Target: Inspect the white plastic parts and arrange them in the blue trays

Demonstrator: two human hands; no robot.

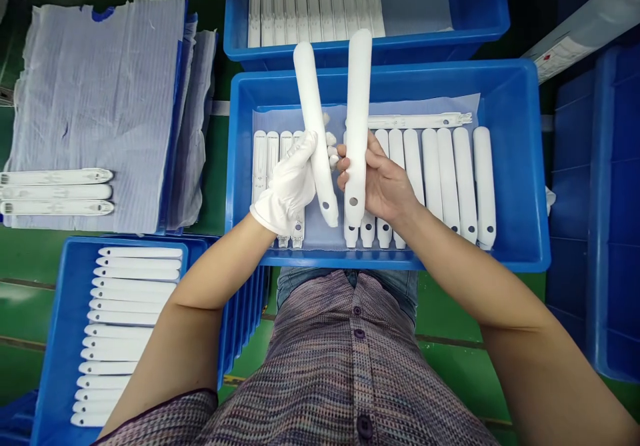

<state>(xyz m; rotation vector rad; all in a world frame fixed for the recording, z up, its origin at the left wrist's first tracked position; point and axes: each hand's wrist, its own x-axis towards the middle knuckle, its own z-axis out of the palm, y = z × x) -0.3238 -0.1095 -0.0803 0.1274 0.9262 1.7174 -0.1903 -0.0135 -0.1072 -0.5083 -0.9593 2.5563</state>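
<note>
My left hand [293, 183], in a white glove, is closed round a long white plastic piece [313, 106] that leans with its top to the left. Bare, my right hand [383, 179] grips a second white piece [359, 99], nearly upright, with a dark hole near its lower end. The two pieces are apart, smooth faces up. Both are held over a blue bin [520, 166] lined with a pale sheet, where several similar pieces stand in a row and one [420, 121] lies crosswise at the back.
Behind is another blue bin [480, 6] with a row of white pieces. At left, pale sheets [95, 99] bear several pieces, and a blue bin [55, 339] holds more. A bottle [585, 29] lies at the upper right beside blue crates [617, 213].
</note>
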